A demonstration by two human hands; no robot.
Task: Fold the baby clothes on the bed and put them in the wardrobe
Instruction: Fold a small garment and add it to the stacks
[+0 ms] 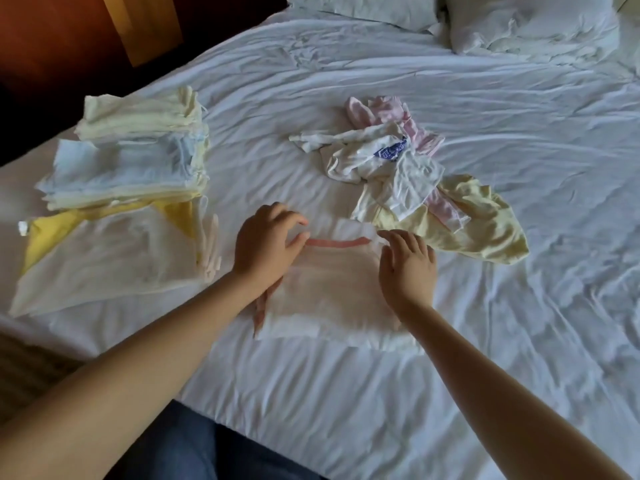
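A white garment [329, 292] with pink trim [337, 242] lies flat on the bed [519, 306], near its front edge and between the two hands. It is partly folded, with the trim running across its top and down its left side.

The left hand [268, 245] arches over the garment's upper left corner, fingers loosely curved and thumb apart from them, its tip at the end of the trim. I cannot tell whether it pinches any cloth. The right hand [407, 268] rests on the upper right edge with fingers straight and slightly spread, gripping nothing.

Just beyond the garment is a loose heap [398, 168] of unfolded white, pink and pale yellow clothes, its nearest yellow piece touching the garment's top right corner. To the left, well apart, stands a folded stack [131, 161] of pale yellow and blue items, with a folded white and yellow piece [104, 261] in front of it. Two pillows [519, 26] lie at the head of the bed.
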